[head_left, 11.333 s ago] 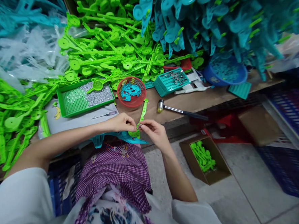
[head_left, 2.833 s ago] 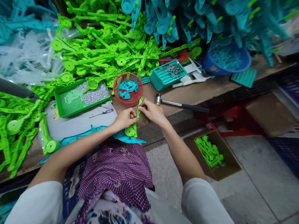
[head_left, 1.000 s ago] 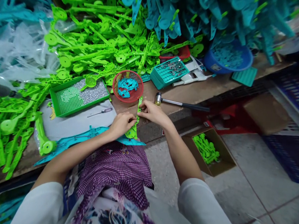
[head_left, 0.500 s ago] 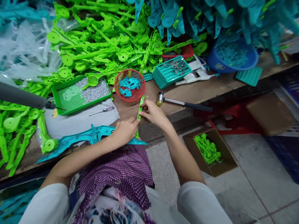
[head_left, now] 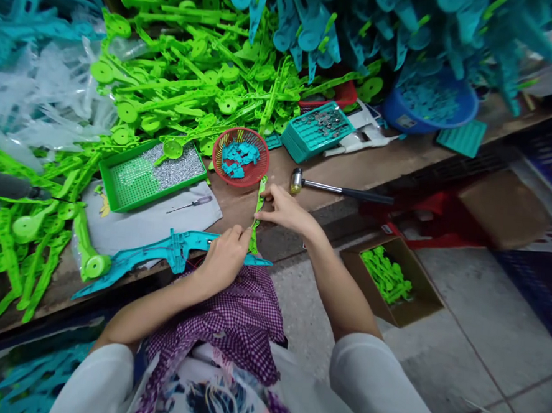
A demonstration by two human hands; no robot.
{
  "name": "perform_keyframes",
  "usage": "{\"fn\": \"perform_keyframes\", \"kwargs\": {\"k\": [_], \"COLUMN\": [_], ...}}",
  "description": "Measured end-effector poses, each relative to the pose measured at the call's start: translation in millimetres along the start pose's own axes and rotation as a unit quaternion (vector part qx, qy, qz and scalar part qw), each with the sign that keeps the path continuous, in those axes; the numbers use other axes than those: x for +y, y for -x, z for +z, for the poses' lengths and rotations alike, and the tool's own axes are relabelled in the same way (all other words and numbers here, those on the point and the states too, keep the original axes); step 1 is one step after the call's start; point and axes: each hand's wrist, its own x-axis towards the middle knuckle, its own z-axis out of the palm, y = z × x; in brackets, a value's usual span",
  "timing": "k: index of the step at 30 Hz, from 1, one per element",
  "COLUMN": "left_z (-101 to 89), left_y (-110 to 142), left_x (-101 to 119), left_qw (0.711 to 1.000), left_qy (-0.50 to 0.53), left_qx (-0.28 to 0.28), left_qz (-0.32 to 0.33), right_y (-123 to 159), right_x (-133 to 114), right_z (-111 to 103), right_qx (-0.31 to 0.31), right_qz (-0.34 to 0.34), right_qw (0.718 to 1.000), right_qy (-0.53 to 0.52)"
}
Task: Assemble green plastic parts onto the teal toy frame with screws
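Observation:
A narrow light-green plastic part point(head_left: 260, 200) runs from below the red basket toward my body. My right hand point(head_left: 286, 211) pinches its upper stretch between thumb and fingers. Curled over the right portion of a blue bow-shaped plastic part point(head_left: 156, 253), my left hand point(head_left: 226, 252) has its fingertips closed at the green part's lower stretch. The green part's lower end meets the blue part near its right tip, by the checked apron. Fingers hide just what the left hand pinches.
Green plastic parts point(head_left: 181, 70) heap at the back. A red basket point(head_left: 239, 178) holds blue pieces. Left stands a green tray point(head_left: 159, 194) of small metal pieces, with a screwdriver point(head_left: 189, 204) in front. To the right lie a mallet point(head_left: 342, 189) and teal trays point(head_left: 302, 149); a carton point(head_left: 420, 296) is below.
My left hand has slid slightly down and left along the green part. My right hand stays on it with little movement. The view has shifted slightly.

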Motion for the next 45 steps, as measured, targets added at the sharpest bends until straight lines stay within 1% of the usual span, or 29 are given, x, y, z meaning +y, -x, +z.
{"fn": "perform_keyframes", "kwargs": {"k": [2,5,9,12,14,17,22,24,27,28,29,31,33,37,40,43,45], "left_z": [5.3,10.2,6.1,-1.7,-5.2,-5.6,-3.0,-3.3,-3.8,-3.7,-3.4,-2.7,-1.9,0.1,2.1,1.8,-0.3], "left_y": [3,1,2,6,8,10,8,8,8,8,8,8,8,9,8,9,12], "left_x": [2,6,8,-2,-11,-22,-28,-30,-34,-35,-36,-38,-39,-41,-41,-41,-42], "left_qw": [0.999,0.996,0.999,0.998,0.997,0.996,0.992,0.99,0.99,0.99,0.99,0.99,0.99,0.991,0.991,0.989,0.988], "left_qy": [0.047,0.092,0.045,0.013,-0.01,-0.035,-0.053,-0.057,-0.057,-0.055,-0.052,-0.044,-0.035,-0.016,-0.012,-0.029,-0.031], "left_qx": [0.017,0.012,-0.026,-0.06,-0.068,-0.059,-0.036,-0.035,-0.032,-0.03,-0.029,-0.028,-0.027,-0.032,-0.032,-0.018,-0.006], "left_qz": [0.002,0.011,0.002,0.03,0.044,0.06,0.107,0.122,0.127,0.127,0.13,0.133,0.132,0.129,0.132,0.143,0.152], "right_y": [0,1,1,2,3,4,5,12,30,37,43,51,53,46,41,40,40], "right_x": [-1,-2,-2,-3,-5,-5,-4,-6,-14,-16,-19,-21,-20,-19,-25,-33,-37], "right_z": [-1,-1,-1,0,0,1,1,1,4,6,9,16,22,24,21,21,23], "right_qx": [0.0,0.002,-0.001,-0.002,0.001,0.006,0.011,0.018,0.065,0.07,0.058,0.007,-0.029,-0.037,-0.054,-0.058,-0.056], "right_qz": [-0.002,-0.002,0.006,0.008,0.007,0.007,-0.001,-0.013,-0.031,-0.048,-0.071,-0.116,-0.134,-0.122,-0.097,-0.062,-0.052], "right_qw": [1.0,1.0,1.0,1.0,1.0,1.0,1.0,0.999,0.996,0.995,0.994,0.992,0.99,0.992,0.994,0.995,0.995], "right_qy": [-0.002,-0.003,0.006,0.017,0.023,0.026,0.029,0.027,0.046,0.052,0.055,0.044,0.031,0.024,0.021,0.047,0.069]}}
